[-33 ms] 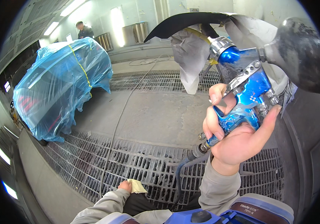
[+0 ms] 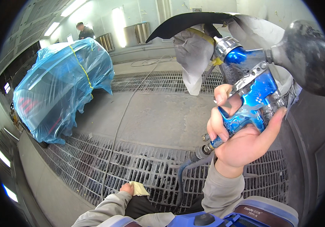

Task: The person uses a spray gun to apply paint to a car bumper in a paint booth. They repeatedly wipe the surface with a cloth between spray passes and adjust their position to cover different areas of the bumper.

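Observation:
My right hand [image 2: 242, 147] grips a blue-and-silver spray gun [image 2: 255, 96], fingers wrapped round its handle, with a dark cup [image 2: 306, 56] attached at the upper right and a hose [image 2: 183, 174] running down from the handle. Low at the bottom centre, my left hand [image 2: 127, 188] is closed on a pale yellow cloth [image 2: 139, 189]. Behind the gun stands a curved black panel [image 2: 181, 22] with grey-white masking paper [image 2: 192, 68] hanging below it.
A vehicle or body part under blue plastic [image 2: 56, 94] fills the left. A person [image 2: 85, 33] stands behind it. Floor gratings [image 2: 75, 155] cross the booth, with a grey hose [image 2: 128, 113] lying over them. Blue-and-grey equipment [image 2: 230, 215] sits at the lower edge.
The spray gun in my right hand has shifted very slightly. Everything else looks the same.

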The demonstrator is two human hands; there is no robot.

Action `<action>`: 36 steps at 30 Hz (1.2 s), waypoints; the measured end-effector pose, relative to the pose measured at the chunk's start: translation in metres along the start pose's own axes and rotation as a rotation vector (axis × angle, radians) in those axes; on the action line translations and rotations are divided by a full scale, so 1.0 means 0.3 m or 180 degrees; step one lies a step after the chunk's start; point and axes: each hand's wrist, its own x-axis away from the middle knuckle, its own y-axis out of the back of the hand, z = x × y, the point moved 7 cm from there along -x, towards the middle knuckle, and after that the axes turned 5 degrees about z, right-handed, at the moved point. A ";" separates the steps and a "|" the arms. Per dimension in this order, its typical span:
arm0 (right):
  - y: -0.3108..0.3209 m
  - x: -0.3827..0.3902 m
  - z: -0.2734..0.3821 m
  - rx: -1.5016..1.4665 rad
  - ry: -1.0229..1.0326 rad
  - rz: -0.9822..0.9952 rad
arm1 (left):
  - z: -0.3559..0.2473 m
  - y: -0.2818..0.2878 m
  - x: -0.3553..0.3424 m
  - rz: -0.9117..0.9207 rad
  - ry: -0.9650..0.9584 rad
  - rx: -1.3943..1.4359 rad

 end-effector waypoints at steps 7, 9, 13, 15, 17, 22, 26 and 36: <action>0.019 -0.002 0.030 -0.0012 0.0192 0.0002 | -0.009 0.005 0.001 0.0049 -0.0024 0.0006; 0.022 -0.004 0.030 -0.0084 0.0201 0.0037 | -0.017 0.014 0.010 0.0065 -0.0014 0.0019; 0.026 -0.004 0.024 -0.0204 0.0149 0.0038 | -0.021 0.025 0.021 0.0065 0.0039 0.0022; 0.027 -0.002 0.018 -0.0204 0.0067 -0.0004 | -0.016 0.023 0.019 0.0067 0.0055 0.0020; 0.025 0.001 0.010 -0.0212 -0.0037 -0.0034 | -0.007 0.016 0.012 0.0099 0.0083 0.0031; -0.002 0.002 -0.004 -0.0203 -0.0059 0.0021 | 0.002 0.006 0.004 0.0070 0.0026 0.0010; -0.025 0.002 -0.025 -0.0175 -0.0250 0.0052 | 0.003 0.003 0.006 0.0085 0.0072 -0.0013; -0.037 0.007 -0.047 0.0136 -0.0658 0.0072 | -0.059 0.020 0.017 0.0043 -0.0148 -0.0028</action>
